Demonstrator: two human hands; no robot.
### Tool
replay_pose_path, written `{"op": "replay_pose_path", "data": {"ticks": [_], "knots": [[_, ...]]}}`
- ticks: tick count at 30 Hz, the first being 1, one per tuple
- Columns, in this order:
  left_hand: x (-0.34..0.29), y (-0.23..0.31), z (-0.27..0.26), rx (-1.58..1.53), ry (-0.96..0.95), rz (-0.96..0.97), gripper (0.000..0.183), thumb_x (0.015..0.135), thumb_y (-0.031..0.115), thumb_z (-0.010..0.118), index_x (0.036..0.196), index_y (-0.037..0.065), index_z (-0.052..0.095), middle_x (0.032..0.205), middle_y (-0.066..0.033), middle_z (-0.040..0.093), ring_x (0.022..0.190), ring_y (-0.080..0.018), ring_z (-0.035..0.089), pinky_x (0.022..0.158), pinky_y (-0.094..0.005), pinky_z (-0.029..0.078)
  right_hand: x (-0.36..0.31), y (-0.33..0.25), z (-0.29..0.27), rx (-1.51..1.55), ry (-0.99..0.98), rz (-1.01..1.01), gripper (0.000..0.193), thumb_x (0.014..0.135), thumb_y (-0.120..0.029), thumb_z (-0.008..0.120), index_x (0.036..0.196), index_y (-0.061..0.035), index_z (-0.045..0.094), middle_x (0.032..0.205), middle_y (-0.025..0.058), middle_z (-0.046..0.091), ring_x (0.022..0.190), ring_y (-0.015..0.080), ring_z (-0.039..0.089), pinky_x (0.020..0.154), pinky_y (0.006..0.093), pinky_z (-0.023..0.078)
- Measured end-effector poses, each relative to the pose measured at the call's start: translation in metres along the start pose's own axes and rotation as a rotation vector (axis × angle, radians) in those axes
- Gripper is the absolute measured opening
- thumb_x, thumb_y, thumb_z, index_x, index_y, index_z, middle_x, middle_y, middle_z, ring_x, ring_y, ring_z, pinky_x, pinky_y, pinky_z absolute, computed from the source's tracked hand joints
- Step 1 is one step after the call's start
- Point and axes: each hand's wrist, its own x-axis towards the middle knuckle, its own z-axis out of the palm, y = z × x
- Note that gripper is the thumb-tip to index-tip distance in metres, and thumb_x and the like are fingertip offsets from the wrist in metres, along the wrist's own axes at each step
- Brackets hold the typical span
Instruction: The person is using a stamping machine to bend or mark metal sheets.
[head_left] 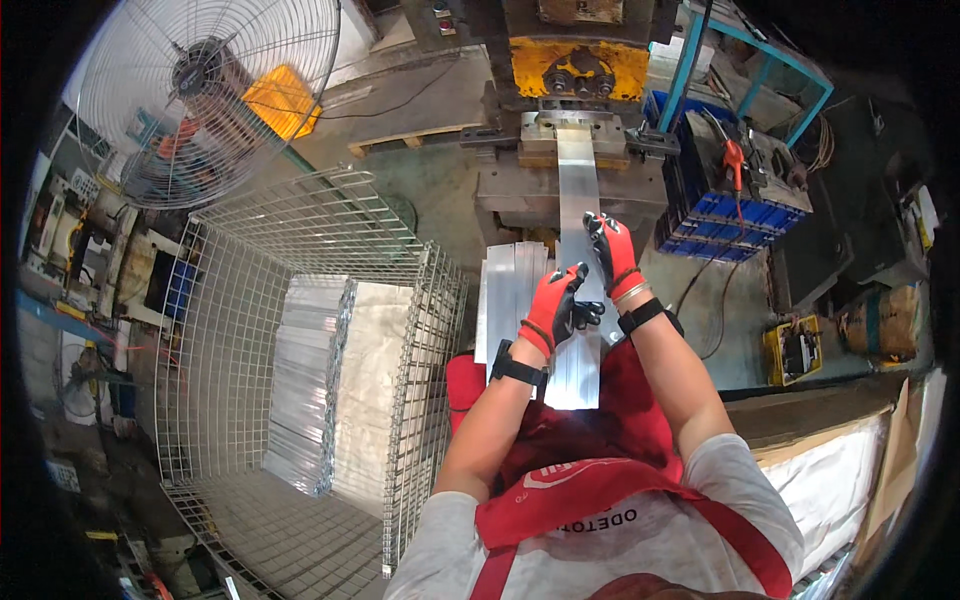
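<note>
both gloved hands are on a long flat aluminium strip [578, 215] that runs from the person's lap straight ahead into the die of a yellow-fronted press [575, 65]. the left hand [556, 308] grips the strip's near part with fingers curled over its left edge, and the right hand [612, 252], just ahead of it, lies on the right edge with fingers closed on the metal. judging from this, the step in hand is feeding the strip into the press; the next move seems to call for keeping it square to the die and the fingers well back from the tooling. just left of the left hand lies a stack of similar strips [510, 290], and further left a wire mesh cage [300, 360] holds a pile of finished pieces [305, 380] beside pale sheeting. to the right of the right hand stand blue crates [735, 215], and beyond them a small yellow box [795, 350] on the floor. near the right elbow a white-wrapped bundle [835, 480] sits edged with brown cardboard; any labels are too small to tell.
</note>
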Motion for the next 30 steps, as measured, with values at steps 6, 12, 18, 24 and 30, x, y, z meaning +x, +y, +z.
{"op": "replay_pose_path", "data": {"ticks": [6,12,18,24,30], "knots": [[-0.003,0.003,0.001,0.036,-0.003,-0.025,0.021,0.083,0.028,0.054,0.094,0.01,0.049,0.067,-0.0049,0.052,0.051,-0.0242,0.059,0.038,-0.0292,0.047,0.003,0.005,0.0,0.018,0.02,0.005,0.023,0.081,-0.021,0.056,0.063,-0.0082,0.05,0.062,-0.0087,0.041,0.059,0.0038,0.035,0.051,0.023,0.03],[-0.005,0.004,0.006,0.029,0.029,-0.028,0.017,0.083,0.028,0.053,0.086,0.012,0.048,0.065,-0.0028,0.051,0.049,-0.0235,0.059,0.037,-0.0279,0.046,0.004,0.007,-0.001,0.005,0.02,0.108,0.02,0.082,-0.02,0.054,0.067,-0.0063,0.054,0.063,-0.0072,0.043,0.058,0.0041,0.035,0.052,0.0236,0.031],[-0.001,0.001,-0.004,0.03,-0.085,0.005,0.016,0.083,0.027,0.053,0.082,0.012,0.046,0.064,-0.0011,0.049,0.048,-0.022,0.059,0.038,-0.0281,0.045,0.006,0.011,-0.004,-0.05,-0.019,-0.061,0.023,0.083,-0.021,0.052,0.066,-0.0051,0.052,0.061,-0.0065,0.04,0.058,0.0045,0.035,0.051,0.0241,0.03],[-0.008,-0.005,-0.02,0.874,-0.088,0.692,0.017,0.083,0.027,0.054,0.077,0.012,0.048,0.061,-0.0006,0.046,0.049,-0.0158,0.055,0.041,-0.0269,0.043,-0.013,-0.005,-0.006,0.05,-0.05,0.001,0.021,0.08,-0.025,0.057,0.085,-0.0049,0.054,0.069,0.0018,0.05,0.064,0.0111,0.045,0.059,0.025,0.037],[-0.078,0.015,-0.034,1.426,0.259,0.373,0.021,0.077,0.028,0.055,0.083,0.008,0.051,0.065,-0.0125,0.051,0.061,-0.0264,0.055,0.053,-0.0366,0.041,-0.061,-0.08,-0.022,-1.186,0.018,-0.837,0.069,0.065,-0.036,0.065,0.125,-0.0125,0.038,0.117,0.0155,0.045,0.11,0.0303,0.041,0.093,0.045,0.028]]}}
